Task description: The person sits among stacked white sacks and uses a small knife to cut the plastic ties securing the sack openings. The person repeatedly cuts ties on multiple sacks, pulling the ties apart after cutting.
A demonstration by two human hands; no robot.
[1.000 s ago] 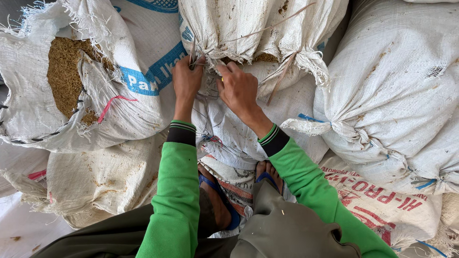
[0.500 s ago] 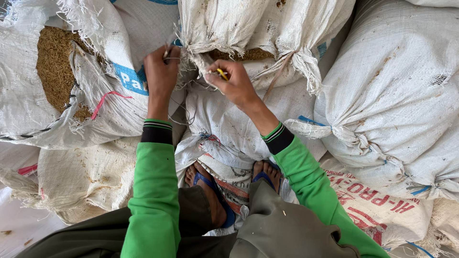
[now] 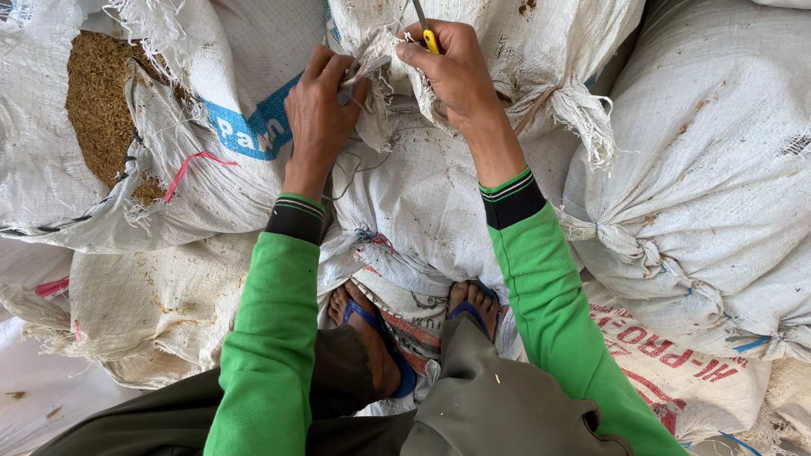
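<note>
A white woven sack [image 3: 524,51] lies at the top middle with its frayed mouth bunched toward me. My left hand [image 3: 319,114] pinches that bunched edge and a loose string. My right hand [image 3: 452,72] grips a small tool with a yellow handle [image 3: 429,38] and a metal tip pointed at the sack's mouth. Both arms wear green sleeves with dark cuffs. My feet in blue sandals [image 3: 469,308] stand on sacks below.
An open sack [image 3: 169,169] at the left shows brown grain [image 3: 101,105]. A tied white sack [image 3: 710,169] fills the right side. More filled sacks [image 3: 152,304] lie underneath and around me, one with red print [image 3: 667,355] at lower right.
Both hands have shifted on the sack's mouth: the left now pinches the bunched edge, and the right has turned the yellow-handled tool upright against the sack.
</note>
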